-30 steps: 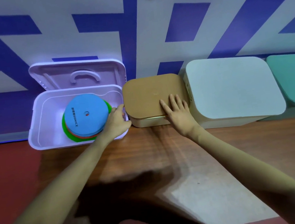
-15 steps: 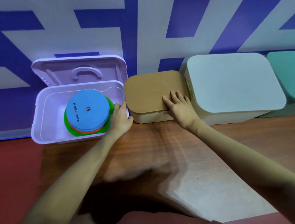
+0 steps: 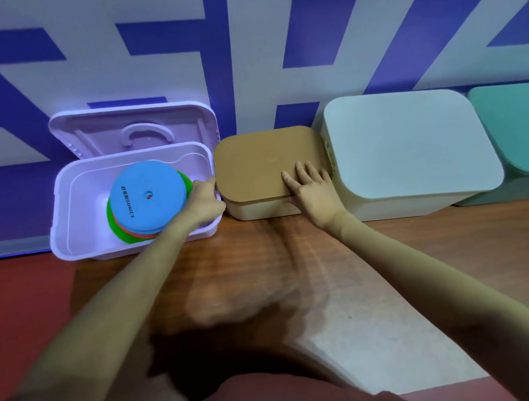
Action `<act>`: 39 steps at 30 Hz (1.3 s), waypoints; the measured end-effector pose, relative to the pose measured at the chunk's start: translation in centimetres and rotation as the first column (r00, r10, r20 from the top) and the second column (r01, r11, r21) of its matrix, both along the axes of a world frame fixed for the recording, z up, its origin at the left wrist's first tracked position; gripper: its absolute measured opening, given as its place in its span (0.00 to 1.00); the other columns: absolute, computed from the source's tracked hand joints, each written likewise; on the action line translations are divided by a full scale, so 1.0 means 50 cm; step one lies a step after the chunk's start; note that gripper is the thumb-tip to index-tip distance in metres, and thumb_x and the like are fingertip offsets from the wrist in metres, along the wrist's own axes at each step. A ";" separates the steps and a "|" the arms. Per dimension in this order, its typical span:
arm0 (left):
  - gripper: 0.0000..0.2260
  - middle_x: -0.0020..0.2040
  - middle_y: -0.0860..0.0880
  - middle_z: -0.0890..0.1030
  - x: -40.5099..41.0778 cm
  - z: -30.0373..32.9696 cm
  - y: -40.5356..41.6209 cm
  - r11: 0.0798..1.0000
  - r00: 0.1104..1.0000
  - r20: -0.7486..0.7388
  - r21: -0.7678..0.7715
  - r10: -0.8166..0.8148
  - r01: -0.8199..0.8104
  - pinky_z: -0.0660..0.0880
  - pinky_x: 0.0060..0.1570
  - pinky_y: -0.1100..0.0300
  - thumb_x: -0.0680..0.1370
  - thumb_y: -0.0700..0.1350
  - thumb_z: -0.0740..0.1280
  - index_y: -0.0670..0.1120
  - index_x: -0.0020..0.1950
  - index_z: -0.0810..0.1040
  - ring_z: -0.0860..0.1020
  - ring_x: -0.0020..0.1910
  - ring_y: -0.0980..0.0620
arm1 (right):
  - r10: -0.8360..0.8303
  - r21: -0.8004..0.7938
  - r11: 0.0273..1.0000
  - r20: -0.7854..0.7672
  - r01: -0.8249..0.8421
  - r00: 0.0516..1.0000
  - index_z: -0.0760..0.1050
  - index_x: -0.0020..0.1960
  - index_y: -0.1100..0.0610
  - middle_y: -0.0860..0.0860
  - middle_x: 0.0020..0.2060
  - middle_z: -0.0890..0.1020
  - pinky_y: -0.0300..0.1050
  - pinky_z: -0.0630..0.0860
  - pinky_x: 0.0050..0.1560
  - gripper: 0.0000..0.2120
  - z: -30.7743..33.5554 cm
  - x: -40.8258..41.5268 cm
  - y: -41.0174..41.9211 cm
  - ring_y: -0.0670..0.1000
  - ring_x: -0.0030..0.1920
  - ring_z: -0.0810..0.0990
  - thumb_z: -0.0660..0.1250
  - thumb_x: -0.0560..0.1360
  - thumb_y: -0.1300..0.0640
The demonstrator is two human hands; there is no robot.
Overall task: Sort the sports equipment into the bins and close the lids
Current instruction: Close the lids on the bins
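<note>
Head view, open lilac bin (image 3: 67, 207) left, white bin (image 3: 409, 149) right

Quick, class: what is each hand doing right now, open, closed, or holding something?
Left hand: at the gap between the lilac bin and the brown bin; grip cannot be told.
Right hand: open, fingers flat on the brown lid.
</note>
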State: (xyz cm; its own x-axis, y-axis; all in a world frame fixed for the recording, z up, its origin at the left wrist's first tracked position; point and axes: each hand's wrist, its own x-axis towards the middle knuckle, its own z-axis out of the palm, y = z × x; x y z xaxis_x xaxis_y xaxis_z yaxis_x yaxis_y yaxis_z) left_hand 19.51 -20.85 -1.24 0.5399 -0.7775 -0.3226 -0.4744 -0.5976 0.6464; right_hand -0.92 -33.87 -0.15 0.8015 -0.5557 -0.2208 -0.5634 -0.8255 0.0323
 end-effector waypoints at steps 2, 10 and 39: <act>0.15 0.46 0.45 0.76 0.009 0.023 -0.014 0.987 0.977 -0.150 -0.037 0.151 -0.158 0.72 0.44 0.56 0.69 0.36 0.62 0.41 0.54 0.78 0.74 0.46 0.46 | -0.032 0.037 0.999 0.070 0.030 0.997 0.55 0.76 0.55 0.62 0.75 0.57 0.60 0.53 0.73 0.27 -0.008 -0.005 0.005 0.63 0.75 0.52 0.52 0.81 0.44; 0.23 0.63 0.38 0.71 0.019 0.061 -0.104 0.998 0.996 0.062 -0.027 0.062 -0.061 0.69 0.59 0.55 0.75 0.44 0.67 0.43 0.69 0.68 0.70 0.65 0.40 | -0.541 0.321 0.832 0.650 0.453 0.533 0.75 0.48 0.62 0.57 0.45 0.75 0.53 0.71 0.53 0.12 -0.036 -0.046 0.112 0.57 0.49 0.72 0.62 0.78 0.52; 0.29 0.67 0.39 0.70 0.057 0.043 -0.159 0.967 0.941 0.242 0.154 -0.235 0.202 0.65 0.65 0.51 0.74 0.52 0.72 0.39 0.68 0.68 0.68 0.66 0.40 | -0.943 0.850 0.333 0.309 0.408 0.125 0.67 0.67 0.64 0.57 0.63 0.75 0.51 0.69 0.67 0.30 -0.073 -0.002 0.053 0.56 0.65 0.73 0.65 0.75 0.44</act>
